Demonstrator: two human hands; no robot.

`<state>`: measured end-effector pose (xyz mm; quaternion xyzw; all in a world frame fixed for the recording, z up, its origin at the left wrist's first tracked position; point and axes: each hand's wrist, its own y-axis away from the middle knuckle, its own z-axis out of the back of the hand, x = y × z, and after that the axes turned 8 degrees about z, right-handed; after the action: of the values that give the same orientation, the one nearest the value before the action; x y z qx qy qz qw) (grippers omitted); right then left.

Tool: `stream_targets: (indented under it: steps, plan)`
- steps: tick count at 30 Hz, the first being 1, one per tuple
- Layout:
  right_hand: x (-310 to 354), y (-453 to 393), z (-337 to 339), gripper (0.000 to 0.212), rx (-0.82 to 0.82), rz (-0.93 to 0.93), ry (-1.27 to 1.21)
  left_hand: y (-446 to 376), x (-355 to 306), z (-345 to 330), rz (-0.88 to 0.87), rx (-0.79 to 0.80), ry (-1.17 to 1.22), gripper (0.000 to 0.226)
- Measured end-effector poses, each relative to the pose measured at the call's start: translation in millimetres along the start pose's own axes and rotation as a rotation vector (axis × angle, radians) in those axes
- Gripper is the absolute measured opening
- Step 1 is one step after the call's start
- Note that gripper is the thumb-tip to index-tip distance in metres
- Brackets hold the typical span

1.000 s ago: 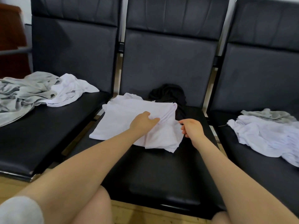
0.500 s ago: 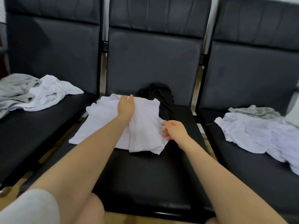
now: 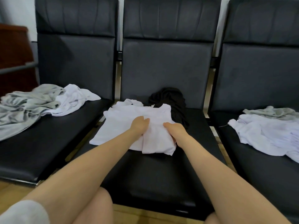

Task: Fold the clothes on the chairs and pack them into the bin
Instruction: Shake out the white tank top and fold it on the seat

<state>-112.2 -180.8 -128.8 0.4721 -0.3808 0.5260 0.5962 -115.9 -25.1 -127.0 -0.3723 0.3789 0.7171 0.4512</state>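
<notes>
A white shirt [image 3: 123, 126] lies partly folded on the middle chair's seat [image 3: 161, 172], its right side turned over onto the middle. My left hand [image 3: 140, 125] lies flat on the shirt's centre, fingers straight. My right hand [image 3: 174, 130] rests on the folded-over right flap, fingers stretched toward the left hand, its thumb at the flap's edge. A black garment [image 3: 171, 101] is bunched behind the shirt against the backrest. No bin is in view.
The left chair holds a grey garment [image 3: 24, 104] and a white one [image 3: 72, 97]. The right chair holds a white pile [image 3: 267, 136] with a grey piece [image 3: 271, 111] behind it. A brown cabinet [image 3: 14, 50] stands at far left. Wooden floor shows below the seats.
My left hand slid back from the shirt's collar end to its centre. My right hand moved from beside the shirt's right edge onto the folded flap.
</notes>
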Motion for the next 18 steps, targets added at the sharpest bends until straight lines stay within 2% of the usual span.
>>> stream_targets:
  steps: [3,5,7,12,16,18]
  plan:
    - [1,11,4,0.045,0.013,0.021,-0.073,-1,-4,6,-0.121,-0.141,-0.056,0.034]
    - [0,17,6,0.039,0.050,0.022,-0.097,-4,-1,13,-0.193,-0.183,-0.170,0.028]
    - [-1,20,6,0.037,0.068,0.027,-0.069,-6,4,19,-0.197,-0.216,-0.276,0.032]
    - [9,26,-5,0.041,0.060,0.019,0.207,4,12,24,-0.084,-0.113,-0.350,0.037]
    - [15,29,-3,0.023,-0.009,0.044,0.007,22,8,22,-0.096,-0.100,-0.274,0.027]
    - [18,35,8,0.015,-0.022,0.084,-0.147,29,5,20,-0.098,-0.077,-0.197,0.033]
